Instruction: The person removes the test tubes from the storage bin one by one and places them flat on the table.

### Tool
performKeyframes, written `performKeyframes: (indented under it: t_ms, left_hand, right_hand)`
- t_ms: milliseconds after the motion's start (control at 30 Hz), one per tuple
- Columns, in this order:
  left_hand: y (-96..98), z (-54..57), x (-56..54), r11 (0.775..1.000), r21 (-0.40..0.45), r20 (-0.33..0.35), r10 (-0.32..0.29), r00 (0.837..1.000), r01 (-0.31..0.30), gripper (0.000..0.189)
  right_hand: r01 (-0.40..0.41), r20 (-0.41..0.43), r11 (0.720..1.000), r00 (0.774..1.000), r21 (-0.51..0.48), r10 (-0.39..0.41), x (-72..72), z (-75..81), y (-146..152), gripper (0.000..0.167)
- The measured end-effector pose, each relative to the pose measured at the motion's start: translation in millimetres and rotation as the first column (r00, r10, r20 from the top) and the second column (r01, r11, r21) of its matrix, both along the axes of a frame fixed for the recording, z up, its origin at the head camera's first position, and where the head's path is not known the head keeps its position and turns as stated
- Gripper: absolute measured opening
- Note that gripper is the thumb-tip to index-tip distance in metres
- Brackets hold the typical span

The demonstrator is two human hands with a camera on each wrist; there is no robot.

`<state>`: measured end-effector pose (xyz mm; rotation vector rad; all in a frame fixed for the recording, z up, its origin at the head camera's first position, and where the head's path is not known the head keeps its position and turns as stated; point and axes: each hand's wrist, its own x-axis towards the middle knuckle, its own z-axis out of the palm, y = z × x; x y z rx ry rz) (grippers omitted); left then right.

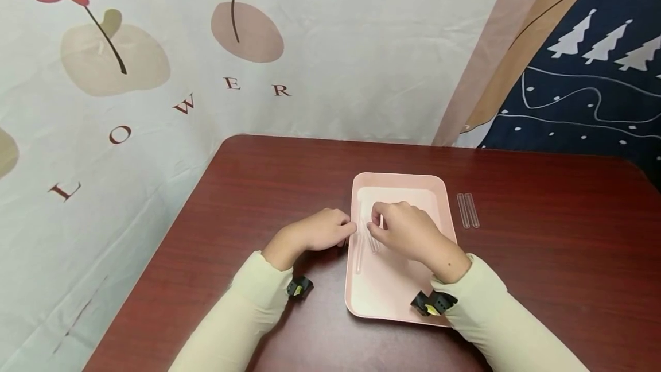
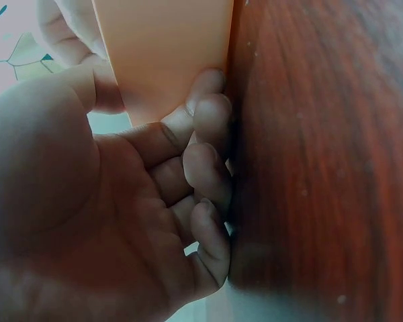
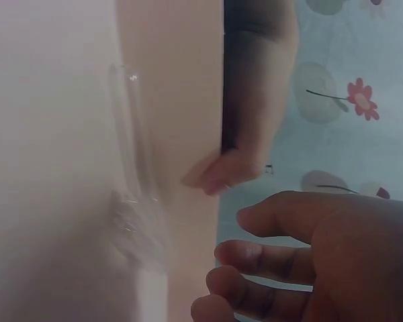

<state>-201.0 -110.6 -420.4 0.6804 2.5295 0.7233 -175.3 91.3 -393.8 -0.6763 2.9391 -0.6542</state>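
A pale pink tray lies on the table. At its left rim my left hand pinches the edge, the thumb over the rim and the fingers curled against the outer wall. My right hand hovers over the tray's left half with bent fingers. In the right wrist view its thumb and fingers stand apart, nothing visible between them. Below it, clear slender tubes lie along the tray's left side. A long clear strip is beside them; glare blurs their exact number and shape.
Two clear tubes lie side by side on the table, right of the tray. The dark red wooden table meets a printed cloth at its back and left. A black wrist camera overlaps the tray's lower right.
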Motion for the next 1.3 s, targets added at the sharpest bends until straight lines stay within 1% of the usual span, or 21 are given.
performKeyframes:
  t_ms: [167, 367, 633, 767, 1133, 1300]
  left_hand:
    - [0.8, -1.2, -1.8, 1.000, -0.003, -0.004, -0.001, 1.000, 0.001, 0.037]
    - [-0.2, -0.3, -1.2, 1.000, 0.002, 0.016, 0.005, 1.000, -0.005, 0.036]
    - [-0.7, -2.1, -1.6, 1.000, 0.002, 0.006, -0.001, 1.000, 0.001, 0.036]
    - [-0.6, -3.0, -2.6, 1.000, 0.002, 0.006, -0.002, 1.000, 0.002, 0.036]
    - [-0.5, -0.6, -2.7, 1.000, 0.008, 0.012, 0.000, 1.000, 0.000, 0.036]
    - [-0.8, -2.5, -2.8, 1.000, 0.002, 0.010, 0.001, 1.000, -0.001, 0.037]
  right_hand:
    - [-0.009, 0.024, 1.000, 1.000, 0.028, 0.008, -1.9, -5.2, 0.0, 0.012]
    - [-0.004, 0.040, 0.999, 0.999, 0.053, 0.001, -3.7, -9.2, 0.5, 0.015]
    - [-0.006, 0.085, 0.995, 0.996, 0.097, -0.002, -4.5, -12.5, 0.6, 0.023]
    - [-0.007, 0.089, 0.994, 0.996, 0.105, -0.003, -4.3, -13.4, 1.0, 0.022]
    - [-0.015, 0.109, 0.993, 0.994, 0.119, 0.002, -4.8, -15.1, 2.3, 0.023]
    - [-0.021, 0.113, 0.991, 0.994, 0.134, 0.005, -4.8, -16.3, 2.4, 0.023]
